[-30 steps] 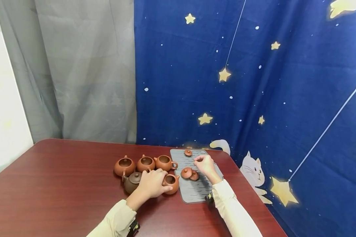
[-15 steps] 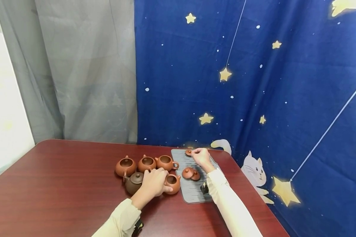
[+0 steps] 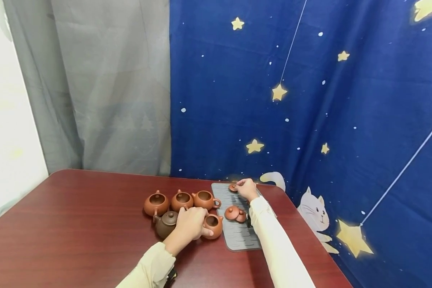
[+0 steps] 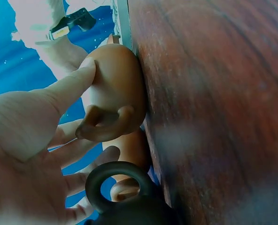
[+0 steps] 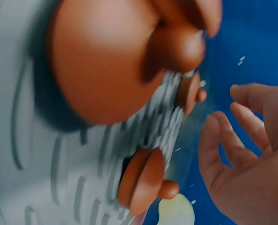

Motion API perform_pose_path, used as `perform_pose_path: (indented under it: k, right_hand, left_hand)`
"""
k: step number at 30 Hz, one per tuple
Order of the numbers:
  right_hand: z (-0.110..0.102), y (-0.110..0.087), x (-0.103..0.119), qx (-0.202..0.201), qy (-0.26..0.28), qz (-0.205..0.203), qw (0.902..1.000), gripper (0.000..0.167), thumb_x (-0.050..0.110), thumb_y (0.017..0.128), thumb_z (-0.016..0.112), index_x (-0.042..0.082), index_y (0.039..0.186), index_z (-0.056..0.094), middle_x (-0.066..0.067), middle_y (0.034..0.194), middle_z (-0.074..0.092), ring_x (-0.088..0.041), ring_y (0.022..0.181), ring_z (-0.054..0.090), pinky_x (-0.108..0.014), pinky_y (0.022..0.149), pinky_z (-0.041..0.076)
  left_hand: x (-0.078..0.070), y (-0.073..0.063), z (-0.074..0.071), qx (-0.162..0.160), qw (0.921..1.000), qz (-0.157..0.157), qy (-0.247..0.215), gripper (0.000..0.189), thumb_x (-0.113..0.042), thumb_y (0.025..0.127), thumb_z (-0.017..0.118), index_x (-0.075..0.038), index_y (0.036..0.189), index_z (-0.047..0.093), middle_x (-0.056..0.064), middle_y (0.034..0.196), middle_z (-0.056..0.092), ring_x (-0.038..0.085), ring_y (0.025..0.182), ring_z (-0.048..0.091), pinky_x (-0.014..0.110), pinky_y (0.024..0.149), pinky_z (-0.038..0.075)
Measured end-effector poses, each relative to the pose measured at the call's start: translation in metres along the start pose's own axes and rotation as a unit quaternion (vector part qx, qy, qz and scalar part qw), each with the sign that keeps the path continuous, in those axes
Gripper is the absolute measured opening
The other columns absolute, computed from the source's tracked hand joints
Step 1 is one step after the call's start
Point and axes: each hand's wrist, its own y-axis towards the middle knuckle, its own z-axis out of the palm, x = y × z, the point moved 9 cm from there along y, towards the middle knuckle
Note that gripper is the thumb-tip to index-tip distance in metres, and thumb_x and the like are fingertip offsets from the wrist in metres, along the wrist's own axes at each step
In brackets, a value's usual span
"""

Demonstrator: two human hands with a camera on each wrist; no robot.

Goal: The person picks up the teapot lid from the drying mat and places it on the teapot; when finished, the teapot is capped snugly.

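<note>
In the head view my left hand (image 3: 190, 225) holds the front right reddish-brown teapot (image 3: 214, 227), which stands lidless. Its thumb presses the teapot's body (image 4: 113, 79) in the left wrist view, and the fingers reach behind the handle. Right beside that hand is a dark brown teapot (image 3: 165, 226) with its lid on. Over the far end of a grey ridged mat, my right hand (image 3: 247, 189) has its fingertips close to a small clay lid (image 3: 233, 188). The right wrist view shows those fingers loosely bent, apart from the lids (image 5: 150, 180).
Three more lidless clay teapots, at the left (image 3: 156, 204), middle (image 3: 182, 200) and right (image 3: 203, 200), stand in a row behind. Nearer on the grey mat (image 3: 239, 238), a larger lid (image 3: 232, 213) overlaps a smaller lid (image 3: 242, 216). Curtains hang behind the table (image 3: 93, 224).
My right hand has moved away from me over the mat, to the far lid. The left hand has stayed at the front right teapot. The head view has shifted slightly.
</note>
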Motion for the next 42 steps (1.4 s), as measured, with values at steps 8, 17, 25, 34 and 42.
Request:
perform_pose_path:
  k: [8,17,25,34,42]
  right_hand:
    - [0.011,0.007,-0.012,0.056,-0.045,-0.004,0.9974,0.017,0.005,0.092,0.067,-0.002,0.107,0.073,-0.016,0.103,0.07,-0.029,0.09,0.065,-0.04,0.072,0.052]
    - [0.022,0.017,0.001,0.088,-0.071,-0.034,0.993,0.028,-0.002,0.091,0.058,0.001,0.116,0.071,-0.017,0.116,0.068,-0.032,0.107,0.063,-0.043,0.083,0.051]
    - [0.033,0.023,0.011,0.111,-0.098,-0.058,0.9873,0.034,-0.005,0.09,0.056,0.001,0.121,0.069,-0.018,0.12,0.067,-0.029,0.101,0.061,-0.04,0.079,0.048]
    - [0.026,0.018,0.0,0.102,-0.096,-0.05,0.9889,0.029,-0.005,0.09,0.059,0.001,0.114,0.073,-0.017,0.115,0.069,-0.034,0.113,0.061,-0.045,0.091,0.05]
    - [0.022,0.02,0.0,0.065,-0.091,-0.041,0.9928,0.019,-0.001,0.091,0.066,0.003,0.107,0.076,-0.015,0.107,0.071,-0.032,0.105,0.065,-0.046,0.086,0.053]
  left_hand:
    - [0.001,0.0,0.005,0.02,0.9994,-0.012,-0.025,0.048,-0.051,0.066,0.087,-0.019,0.098,0.07,-0.008,0.073,0.057,0.015,0.079,0.062,0.051,0.08,0.043]
    - [0.009,-0.002,0.005,0.027,0.998,-0.026,-0.05,0.05,-0.05,0.067,0.087,-0.02,0.104,0.071,-0.007,0.081,0.063,0.016,0.08,0.062,0.051,0.079,0.043]
    - [0.008,-0.002,0.0,0.017,0.999,-0.021,-0.036,0.05,-0.049,0.067,0.087,-0.02,0.104,0.071,-0.001,0.096,0.07,0.022,0.09,0.065,0.051,0.079,0.044]
    - [0.003,0.0,0.005,0.028,0.9985,-0.023,-0.04,0.05,-0.049,0.068,0.086,-0.02,0.105,0.069,-0.002,0.098,0.069,0.022,0.093,0.065,0.051,0.081,0.044]
    - [0.004,-0.001,0.004,0.023,0.9988,-0.021,-0.039,0.05,-0.049,0.069,0.086,-0.019,0.104,0.069,-0.003,0.092,0.067,0.02,0.088,0.065,0.05,0.079,0.044]
